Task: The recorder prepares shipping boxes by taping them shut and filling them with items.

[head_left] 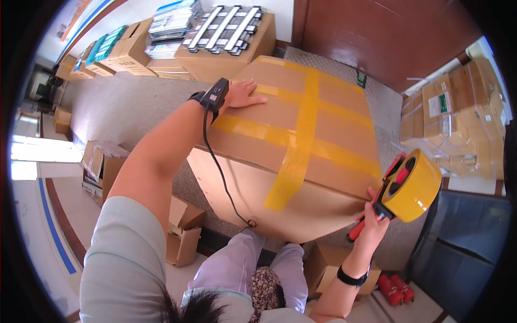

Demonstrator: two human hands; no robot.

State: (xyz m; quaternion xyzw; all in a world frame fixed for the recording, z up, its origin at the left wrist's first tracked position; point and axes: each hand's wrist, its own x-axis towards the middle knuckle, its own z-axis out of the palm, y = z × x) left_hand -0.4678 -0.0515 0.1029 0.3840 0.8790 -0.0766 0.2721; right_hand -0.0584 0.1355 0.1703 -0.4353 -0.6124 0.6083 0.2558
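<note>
A large cardboard box (242, 172) stands in front of me, its top crossed by several strips of yellow packing tape (301, 134). One strip runs over the near edge and down the side. My left hand (243, 94) lies flat on the top near the left edge, fingers spread. At the box's right near corner, my right hand (372, 223) is wrapped round the red handle of a tape gun (390, 185). The gun carries a thick roll of yellow tape (423, 185). A black device with a cable (223, 177) is strapped at my left wrist.
Cartons (231, 59) line the far left wall, some topped with stacked panels. Strapped cartons (452, 116) stand at right, near a brown door (388, 37). Open cartons (183, 231) lie by my legs. Red cylinders (396, 290) and a dark cabinet-like block (458, 237) are at lower right.
</note>
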